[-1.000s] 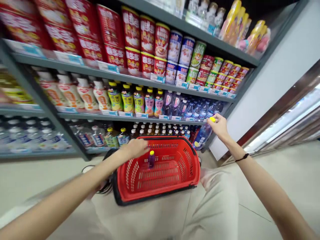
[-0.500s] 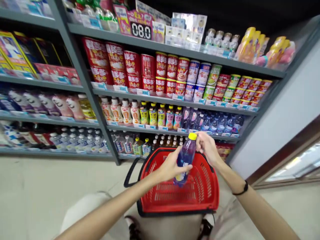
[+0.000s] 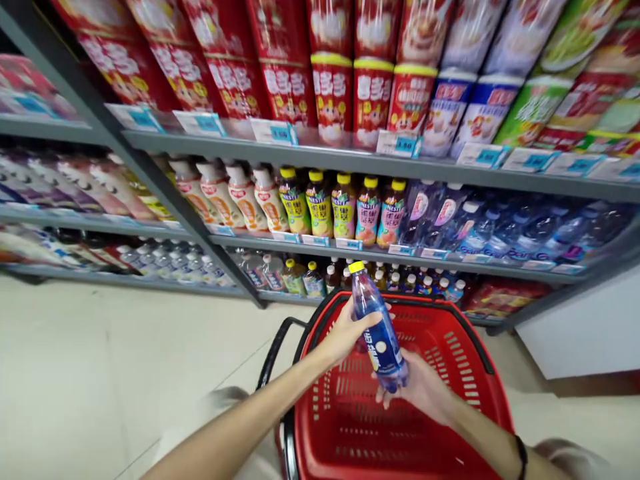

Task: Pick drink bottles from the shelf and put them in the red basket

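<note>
A blue drink bottle (image 3: pixel 376 330) with a yellow cap is held tilted over a red shopping basket (image 3: pixel 450 407). My left hand (image 3: pixel 345 333) wraps round its upper half from the left. My right hand (image 3: pixel 423 390) cups its bottom end from below. Both hands hover just above the basket's open top. The basket's inside is partly hidden behind my hands and the bottle.
Grey shop shelves (image 3: pixel 350 160) fill the view ahead: red and blue tins on top, small yellow-capped bottles (image 3: pixel 345 203) and blue bottles (image 3: pixel 505 227) in the middle, more bottles low down. Pale tiled floor (image 3: pixel 100 373) spreads to the left. The basket's black handle (image 3: pixel 273 363) hangs at its left.
My right hand slid from the bottle's cap down to its base, and the bottle tipped the other way. The view moved closer to the shelves and lower.
</note>
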Demonstrator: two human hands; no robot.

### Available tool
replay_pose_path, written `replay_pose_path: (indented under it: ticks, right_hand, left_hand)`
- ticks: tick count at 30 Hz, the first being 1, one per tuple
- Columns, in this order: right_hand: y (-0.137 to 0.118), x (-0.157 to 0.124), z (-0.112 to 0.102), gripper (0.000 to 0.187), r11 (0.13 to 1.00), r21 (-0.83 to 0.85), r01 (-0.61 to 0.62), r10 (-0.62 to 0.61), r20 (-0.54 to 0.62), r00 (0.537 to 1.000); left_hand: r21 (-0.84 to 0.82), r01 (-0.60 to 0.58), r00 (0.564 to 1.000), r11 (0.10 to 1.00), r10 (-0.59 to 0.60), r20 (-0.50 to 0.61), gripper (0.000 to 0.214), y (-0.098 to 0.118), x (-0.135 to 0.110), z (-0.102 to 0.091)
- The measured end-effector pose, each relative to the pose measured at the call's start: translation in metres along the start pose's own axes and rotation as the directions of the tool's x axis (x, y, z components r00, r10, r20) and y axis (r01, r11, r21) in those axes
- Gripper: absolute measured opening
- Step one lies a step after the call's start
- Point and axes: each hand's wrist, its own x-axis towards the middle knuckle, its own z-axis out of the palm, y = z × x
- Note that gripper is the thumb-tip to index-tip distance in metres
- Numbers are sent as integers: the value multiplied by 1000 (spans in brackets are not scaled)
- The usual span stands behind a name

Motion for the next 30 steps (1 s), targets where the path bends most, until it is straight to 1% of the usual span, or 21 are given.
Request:
replay_pose_path:
  ticks: [3,6,9,13,15,18,19,21,23,25,26,28,30]
  right_hand:
    - [-1,1,0,49,996,-41,77,-80,-85,993]
    - [-6,-2,1,42,986,-82,148,-161,-183,970]
    - [-6,-5,0,40,975,-153,162,-194,-227,954]
    - [1,-6,-4,46,954,-267,137,-204,-243,948]
    - [5,-4,-4,49,931,-343,126,-228,-275,934]
    - [9,-1,-1,54,882,-451,136,-302,-322,897]
    - [10,1,0,55,875,-465,136,-312,-326,892]
    - [12,3,3,61,879,-459,128,-295,-311,903]
    - [16,5,5,63,894,-436,102,-231,-254,939]
    - [21,6,7,58,909,-410,66,-147,-169,975]
    - [23,7,9,55,916,-398,54,-115,-131,985]
    - [24,7,12,51,922,-384,46,-84,-82,993]
    - [23,8,15,51,920,-388,52,-85,-69,994]
  left_hand:
    - [35,0,1000,999,-1,11,62,3,6,-7]
    - [142,-15,999,990,7,54,57,9,8,-12]
    - [202,-20,997,979,3,80,59,15,6,-14]
    - [182,-23,995,983,4,100,58,16,-2,-15]
    - [157,-25,997,987,12,78,60,14,-6,-16]
    - [157,-63,998,986,67,-20,63,10,-11,-19]
    - [162,-76,995,984,85,-47,63,9,-12,-20]
    - [158,-83,995,984,92,-49,62,9,-15,-22]
    - [141,-85,996,986,86,-6,60,10,-17,-22]
    - [138,-98,995,986,94,35,57,12,-18,-21]
    - [145,-106,994,984,100,48,56,13,-19,-20]
    - [169,-113,993,979,104,63,53,14,-19,-19]
    - [192,-108,994,975,100,52,54,13,-19,-17]
